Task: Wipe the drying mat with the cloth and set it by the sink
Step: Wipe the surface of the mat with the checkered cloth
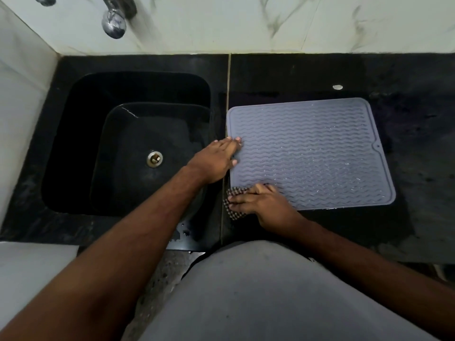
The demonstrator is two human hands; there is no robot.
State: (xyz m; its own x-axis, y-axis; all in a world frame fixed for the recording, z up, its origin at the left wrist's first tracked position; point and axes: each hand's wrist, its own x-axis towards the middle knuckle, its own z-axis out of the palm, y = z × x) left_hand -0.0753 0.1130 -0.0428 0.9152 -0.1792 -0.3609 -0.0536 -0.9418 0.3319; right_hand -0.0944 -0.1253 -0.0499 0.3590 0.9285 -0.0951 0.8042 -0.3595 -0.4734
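A grey ribbed drying mat point(312, 153) lies flat on the black counter, just right of the sink, with water droplets shining on its right and near parts. My left hand point(216, 161) rests flat on the mat's left edge, fingers spread, holding nothing. My right hand point(261, 203) presses a checked cloth point(232, 193) onto the mat's near left corner. Most of the cloth is hidden under that hand.
A black sink point(86, 143) with a metal drain point(154, 158) is set in the counter at the left. A chrome tap point(114, 20) sticks out above it from the marble wall. The black counter point(418, 168) extends to the right of the mat.
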